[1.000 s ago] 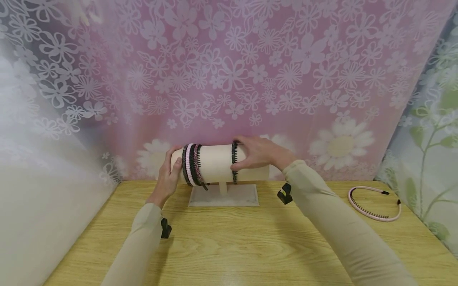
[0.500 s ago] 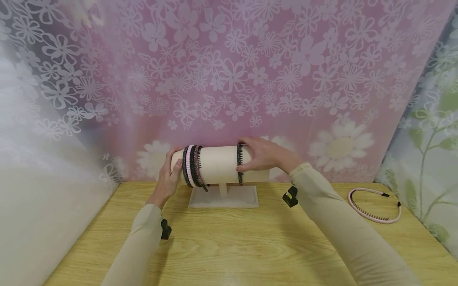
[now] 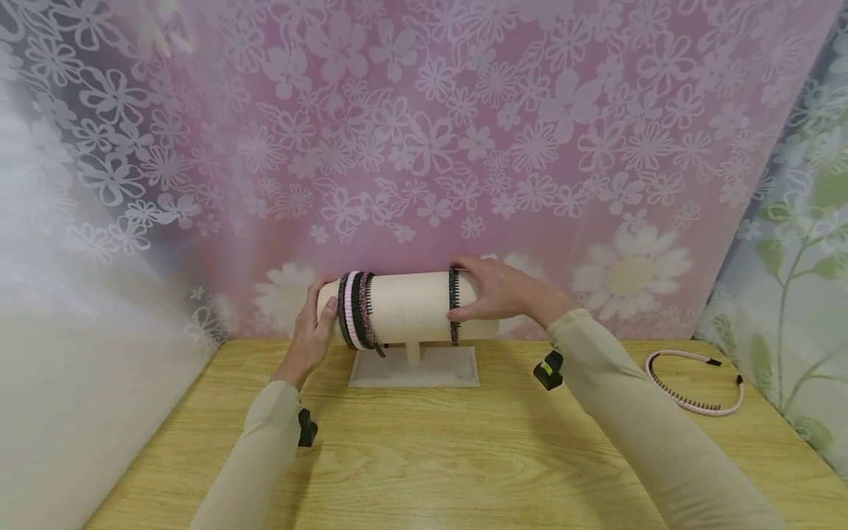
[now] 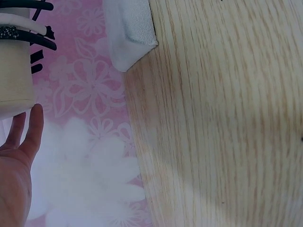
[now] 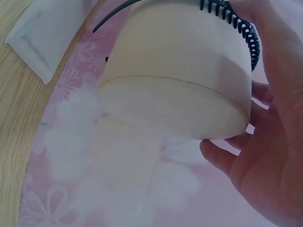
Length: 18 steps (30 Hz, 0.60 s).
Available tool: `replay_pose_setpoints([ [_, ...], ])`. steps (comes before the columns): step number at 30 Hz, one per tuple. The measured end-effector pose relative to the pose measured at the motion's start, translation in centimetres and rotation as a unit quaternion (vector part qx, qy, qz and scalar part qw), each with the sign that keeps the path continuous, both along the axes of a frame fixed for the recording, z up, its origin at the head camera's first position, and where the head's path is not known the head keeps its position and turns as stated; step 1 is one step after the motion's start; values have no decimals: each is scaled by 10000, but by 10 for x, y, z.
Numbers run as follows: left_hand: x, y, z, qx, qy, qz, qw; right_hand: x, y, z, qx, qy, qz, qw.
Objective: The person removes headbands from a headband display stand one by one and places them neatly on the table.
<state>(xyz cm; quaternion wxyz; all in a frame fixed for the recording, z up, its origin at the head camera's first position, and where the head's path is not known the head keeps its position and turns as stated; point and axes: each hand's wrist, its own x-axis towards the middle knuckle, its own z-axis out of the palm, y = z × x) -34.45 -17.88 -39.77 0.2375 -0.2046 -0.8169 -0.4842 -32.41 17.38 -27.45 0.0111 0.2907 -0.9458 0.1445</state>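
A cream padded cylinder (image 3: 411, 305) lies sideways on a T-shaped stand with a pale base (image 3: 417, 368). Several headbands (image 3: 355, 309), black, pink and glittery, sit side by side round its left part. My left hand (image 3: 310, 327) grips the cylinder's left end; in the left wrist view two of its fingers (image 4: 34, 130) touch that end. Farther right, a dark glittery headband with teeth (image 3: 453, 309) spans the cylinder. My right hand (image 3: 497, 291) holds this band between thumb and fingers. In the right wrist view the other fingers lie behind the cylinder's right end, partly hidden.
A pink toothed headband (image 3: 695, 405) lies on the wooden table (image 3: 411, 456) at the right. Behind the stand hangs a pink flowered curtain (image 3: 424, 147), close to the cylinder. A white sheet (image 3: 79, 353) borders the table's left side, a leaf-patterned one (image 3: 795, 294) its right.
The right hand has slid the dark toothed headband rightward along the cylinder, away from the grouped bands. My left hand keeps its grip on the left end.
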Motion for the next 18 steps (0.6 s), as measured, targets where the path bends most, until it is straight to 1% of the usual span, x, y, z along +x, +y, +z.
replay_pose_setpoints([
  [8, 0, 1, 0, -2, 0, 1, 10000, 2, 7, -3, -153, 117, 26, 9998],
  [13, 0, 1, -2, -43, 10, 51, 10000, 2, 12, -4, -147, 153, -31, 9998],
  [18, 0, 0, 0, -6, 27, 20, 10000, 3, 15, -4, -151, 156, -76, 9997],
])
